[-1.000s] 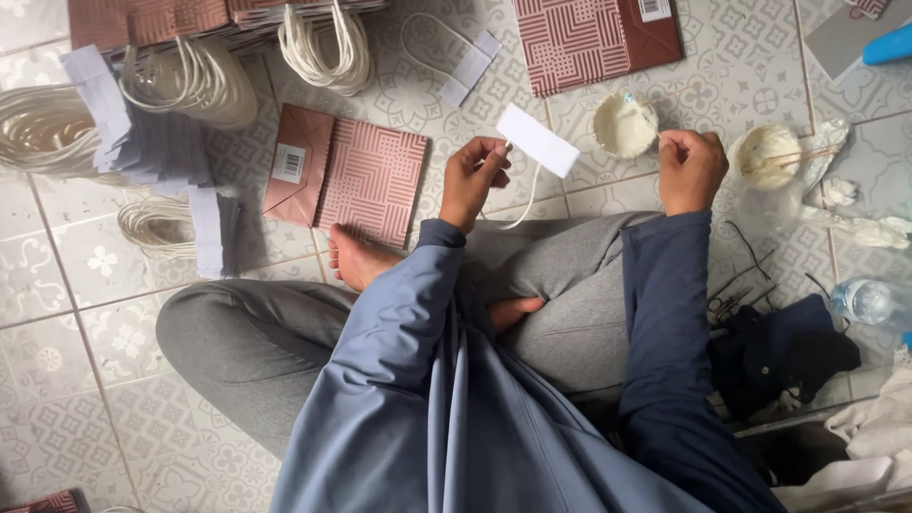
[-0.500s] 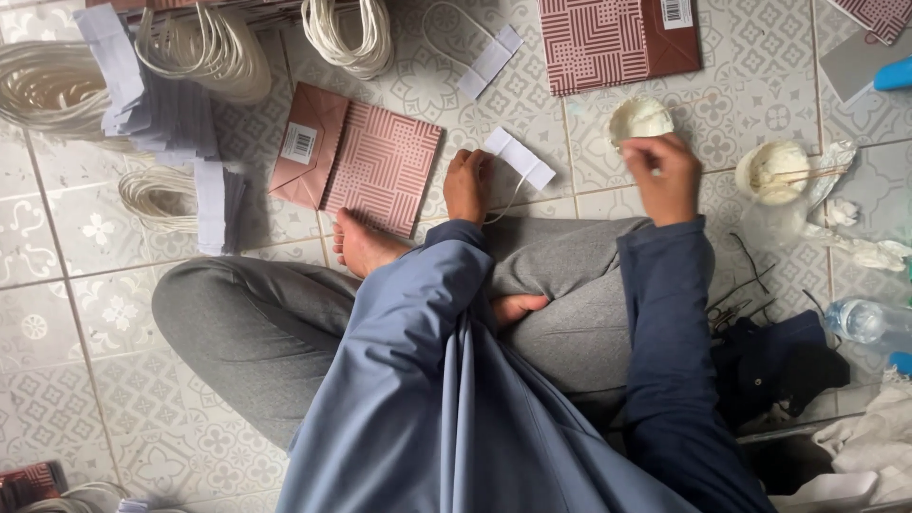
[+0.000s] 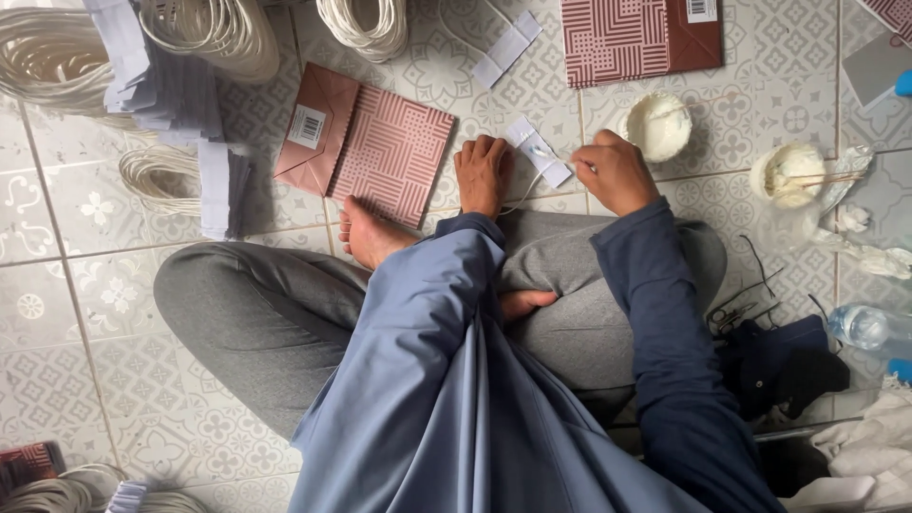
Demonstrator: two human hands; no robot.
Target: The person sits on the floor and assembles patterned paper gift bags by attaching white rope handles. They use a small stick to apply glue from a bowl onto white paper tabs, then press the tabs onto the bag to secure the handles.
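Hands at work on the patterned floor tiles (image 3: pixel 57 313), just ahead of your crossed legs. Your left hand (image 3: pixel 482 173) lies flat, fingers spread and pressing down, holding one end of a small white rectangular paper strip (image 3: pixel 535 152) against the tile. Your right hand (image 3: pixel 616 173) is curled nearly closed — fingertips pinched at the strip's other edge, where a thin white cord (image 3: pixel 525 193) loops out beneath; whether they grip cord or paper, cannot tell. A small white round bowl of paste (image 3: pixel 657 126) sits just beyond the right hand. A flat pink paper bag with a geometric pattern (image 3: pixel 366 142) lies left of your left hand, near your bare foot (image 3: pixel 366 235).
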